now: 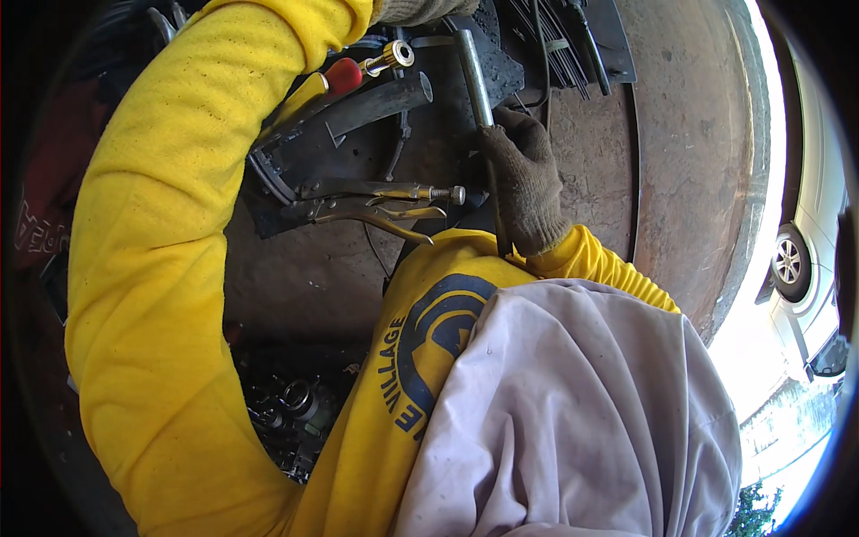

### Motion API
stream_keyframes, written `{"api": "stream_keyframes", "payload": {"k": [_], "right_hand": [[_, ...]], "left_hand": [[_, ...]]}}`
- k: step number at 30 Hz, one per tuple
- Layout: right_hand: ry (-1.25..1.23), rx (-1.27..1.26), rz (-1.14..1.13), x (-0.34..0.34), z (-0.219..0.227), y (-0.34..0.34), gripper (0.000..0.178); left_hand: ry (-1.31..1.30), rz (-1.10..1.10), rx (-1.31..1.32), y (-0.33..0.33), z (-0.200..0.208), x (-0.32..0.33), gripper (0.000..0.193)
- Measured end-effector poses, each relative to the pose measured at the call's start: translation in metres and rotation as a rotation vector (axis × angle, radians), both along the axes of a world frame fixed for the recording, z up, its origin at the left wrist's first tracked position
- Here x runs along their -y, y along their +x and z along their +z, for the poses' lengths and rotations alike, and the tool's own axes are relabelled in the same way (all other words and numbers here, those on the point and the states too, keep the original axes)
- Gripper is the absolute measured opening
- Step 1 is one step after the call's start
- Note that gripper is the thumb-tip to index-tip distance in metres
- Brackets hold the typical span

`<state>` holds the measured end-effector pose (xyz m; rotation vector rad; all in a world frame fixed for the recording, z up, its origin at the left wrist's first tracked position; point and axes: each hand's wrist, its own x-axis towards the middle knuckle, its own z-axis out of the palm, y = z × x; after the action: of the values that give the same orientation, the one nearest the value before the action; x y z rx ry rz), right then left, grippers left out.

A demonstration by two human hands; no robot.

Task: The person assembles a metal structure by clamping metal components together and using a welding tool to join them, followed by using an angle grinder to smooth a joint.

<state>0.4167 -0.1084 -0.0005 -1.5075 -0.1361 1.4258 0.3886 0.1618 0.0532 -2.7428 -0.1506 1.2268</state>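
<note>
My right hand (526, 183), in a brown knit glove, is wrapped round a steel bar (472, 76). The bar's bright round end points away from me. At the top edge, only part of my gloved left hand (425, 9) shows; its fingers are out of sight. Locking pliers (376, 210) lie left of my right hand, with their adjusting screw toward it. Beyond them are a cut grey metal tube (385, 100) and a brass fitting (389, 59) beside a red and yellow handle.
A bundle of thin dark rods (546, 40) and a black cable lie at the far side on the brown, stained floor (684, 134). Dark metal parts (300, 403) sit at lower left. A white car (819, 224) stands outside to the right.
</note>
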Motion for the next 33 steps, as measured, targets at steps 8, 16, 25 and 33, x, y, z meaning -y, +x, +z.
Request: {"api": "stream_keyframes", "payload": {"k": [8,16,25,33], "right_hand": [[-0.011,0.150,0.000,0.000,0.000,-0.009,0.068],[0.007,0.175,0.014,-0.003,0.004,-0.016,0.076],[-0.015,0.178,0.039,-0.004,0.009,-0.022,0.078],[0.073,0.138,-0.005,-0.008,0.005,-0.020,0.084]], "left_hand": [[0.009,0.008,-0.001,0.001,-0.001,0.001,0.025],[-0.002,0.000,-0.014,0.005,-0.003,-0.001,0.023],[0.003,0.004,-0.018,0.005,0.000,0.000,0.023],[0.016,0.031,-0.004,0.004,0.001,0.000,0.023]]}}
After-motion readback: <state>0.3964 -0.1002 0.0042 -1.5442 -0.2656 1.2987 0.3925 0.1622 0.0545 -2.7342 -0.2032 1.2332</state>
